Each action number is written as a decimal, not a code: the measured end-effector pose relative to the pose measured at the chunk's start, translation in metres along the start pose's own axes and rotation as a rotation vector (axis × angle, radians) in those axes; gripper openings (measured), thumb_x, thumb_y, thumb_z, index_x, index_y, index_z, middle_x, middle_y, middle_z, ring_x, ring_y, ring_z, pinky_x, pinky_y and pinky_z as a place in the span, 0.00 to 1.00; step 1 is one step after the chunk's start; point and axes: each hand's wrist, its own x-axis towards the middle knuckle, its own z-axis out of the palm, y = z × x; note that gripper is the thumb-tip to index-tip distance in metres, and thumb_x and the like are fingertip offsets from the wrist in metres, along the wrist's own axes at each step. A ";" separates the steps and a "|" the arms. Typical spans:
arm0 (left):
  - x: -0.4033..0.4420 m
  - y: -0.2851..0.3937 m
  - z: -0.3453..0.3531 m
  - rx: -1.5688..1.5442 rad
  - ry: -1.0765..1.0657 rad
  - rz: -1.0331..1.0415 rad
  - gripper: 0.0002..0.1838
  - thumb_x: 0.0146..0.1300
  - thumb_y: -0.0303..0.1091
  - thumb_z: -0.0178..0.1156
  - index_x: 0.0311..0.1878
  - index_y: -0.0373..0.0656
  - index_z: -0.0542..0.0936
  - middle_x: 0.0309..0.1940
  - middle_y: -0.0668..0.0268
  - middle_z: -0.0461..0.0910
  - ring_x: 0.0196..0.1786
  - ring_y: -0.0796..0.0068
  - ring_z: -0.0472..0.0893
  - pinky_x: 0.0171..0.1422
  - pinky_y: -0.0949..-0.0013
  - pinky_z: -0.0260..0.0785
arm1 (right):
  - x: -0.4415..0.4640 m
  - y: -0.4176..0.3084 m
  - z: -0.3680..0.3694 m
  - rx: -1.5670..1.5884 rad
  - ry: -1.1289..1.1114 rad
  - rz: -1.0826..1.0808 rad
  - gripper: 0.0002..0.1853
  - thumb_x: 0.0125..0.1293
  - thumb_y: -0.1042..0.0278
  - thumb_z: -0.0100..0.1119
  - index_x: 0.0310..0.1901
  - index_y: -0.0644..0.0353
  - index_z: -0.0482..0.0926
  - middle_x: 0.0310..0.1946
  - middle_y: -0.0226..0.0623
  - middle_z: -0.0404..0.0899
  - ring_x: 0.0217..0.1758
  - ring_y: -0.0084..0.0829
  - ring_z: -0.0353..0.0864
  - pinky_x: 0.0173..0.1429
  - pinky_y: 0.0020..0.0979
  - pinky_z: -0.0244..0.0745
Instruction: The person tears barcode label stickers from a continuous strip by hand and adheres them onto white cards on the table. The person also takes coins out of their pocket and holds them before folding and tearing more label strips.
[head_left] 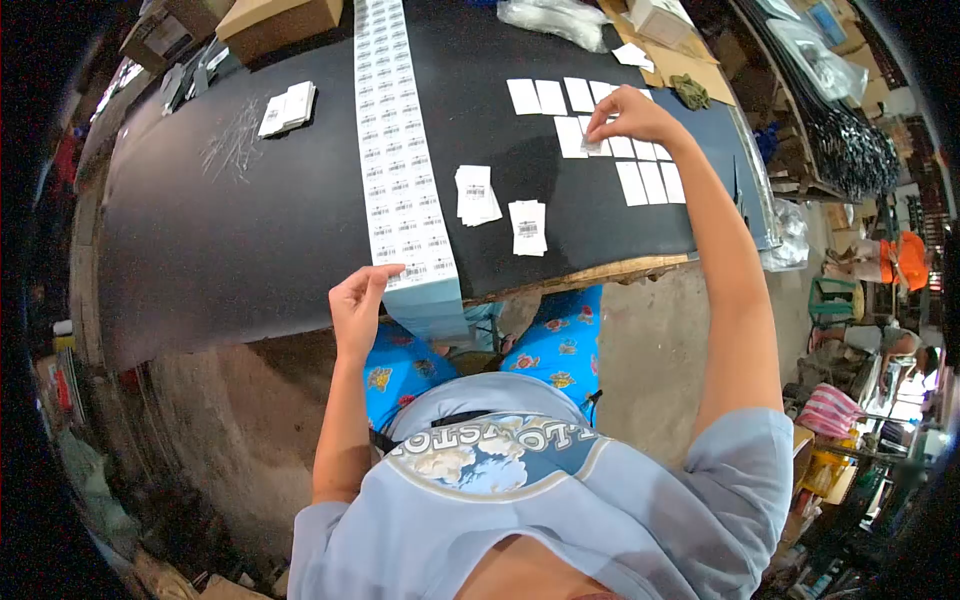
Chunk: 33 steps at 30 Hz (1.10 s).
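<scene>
My left hand (362,300) is closed in a pinch on a barcode label (394,278) at the lower left edge of a long strip of barcode labels (392,130). Below the last labels, bare bluish backing (428,303) hangs over the table's near edge. Out to the right, my right hand (637,118) pinches a small label (592,146) against or just above one of several white cards laid in rows. A plain white card (571,137) lies just left of its fingertips. My right hand partly hides the middle cards.
Two piles of labelled cards (478,196) (528,228) lie between strip and rows; another pile (288,109) sits left, by loose thin fasteners (232,140). Cardboard boxes (275,25), a plastic bag (553,22) and a crumpled green cloth (690,92) line the table's far side.
</scene>
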 end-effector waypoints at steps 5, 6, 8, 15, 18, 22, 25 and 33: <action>0.004 0.000 0.000 0.046 0.017 0.040 0.15 0.69 0.38 0.55 0.39 0.34 0.84 0.31 0.68 0.83 0.33 0.86 0.75 0.37 0.81 0.65 | 0.025 0.014 0.003 0.056 -0.098 0.096 0.12 0.46 0.66 0.73 0.30 0.64 0.85 0.23 0.34 0.83 0.28 0.22 0.79 0.36 0.24 0.72; 0.004 -0.002 -0.001 0.067 0.017 0.039 0.15 0.69 0.37 0.55 0.39 0.34 0.84 0.30 0.68 0.82 0.32 0.86 0.75 0.36 0.81 0.64 | 0.028 0.017 0.005 0.066 -0.104 0.104 0.12 0.46 0.67 0.73 0.30 0.64 0.86 0.24 0.34 0.83 0.28 0.21 0.80 0.36 0.24 0.72; 0.003 -0.004 -0.003 0.091 0.011 0.017 0.16 0.69 0.38 0.54 0.38 0.34 0.84 0.31 0.68 0.82 0.34 0.84 0.75 0.39 0.80 0.64 | 0.031 0.024 0.007 0.080 -0.108 0.118 0.11 0.46 0.68 0.73 0.30 0.64 0.86 0.24 0.35 0.83 0.28 0.21 0.80 0.36 0.24 0.72; 0.006 -0.001 0.003 0.072 0.043 0.115 0.15 0.69 0.38 0.55 0.38 0.35 0.84 0.26 0.71 0.81 0.28 0.89 0.70 0.31 0.82 0.58 | 0.040 0.026 0.009 0.060 -0.130 0.106 0.10 0.46 0.72 0.72 0.31 0.66 0.85 0.26 0.37 0.84 0.30 0.23 0.82 0.38 0.25 0.74; 0.006 -0.004 -0.001 0.074 0.022 0.087 0.16 0.69 0.39 0.55 0.38 0.35 0.85 0.24 0.73 0.79 0.25 0.90 0.68 0.29 0.82 0.54 | 0.042 0.027 0.010 0.071 -0.142 0.088 0.10 0.45 0.72 0.72 0.31 0.66 0.85 0.26 0.37 0.84 0.29 0.23 0.82 0.38 0.25 0.74; 0.006 -0.005 0.000 0.081 0.024 0.103 0.17 0.69 0.40 0.55 0.38 0.35 0.85 0.23 0.74 0.78 0.25 0.91 0.66 0.28 0.82 0.53 | 0.044 0.028 0.012 0.039 -0.128 0.079 0.10 0.45 0.71 0.72 0.31 0.66 0.85 0.26 0.38 0.84 0.29 0.24 0.83 0.38 0.25 0.75; 0.006 -0.004 0.000 0.079 0.034 0.095 0.17 0.69 0.40 0.55 0.37 0.35 0.85 0.24 0.74 0.78 0.25 0.91 0.66 0.28 0.82 0.53 | 0.047 0.034 0.015 0.046 -0.112 0.078 0.11 0.45 0.71 0.71 0.30 0.66 0.85 0.25 0.37 0.84 0.29 0.24 0.83 0.38 0.26 0.75; 0.006 -0.003 -0.002 0.112 0.028 0.063 0.16 0.69 0.38 0.55 0.38 0.35 0.85 0.23 0.74 0.77 0.24 0.91 0.63 0.27 0.82 0.50 | 0.042 0.026 0.017 0.048 -0.068 0.054 0.10 0.43 0.69 0.71 0.28 0.65 0.85 0.22 0.36 0.84 0.25 0.24 0.81 0.35 0.26 0.74</action>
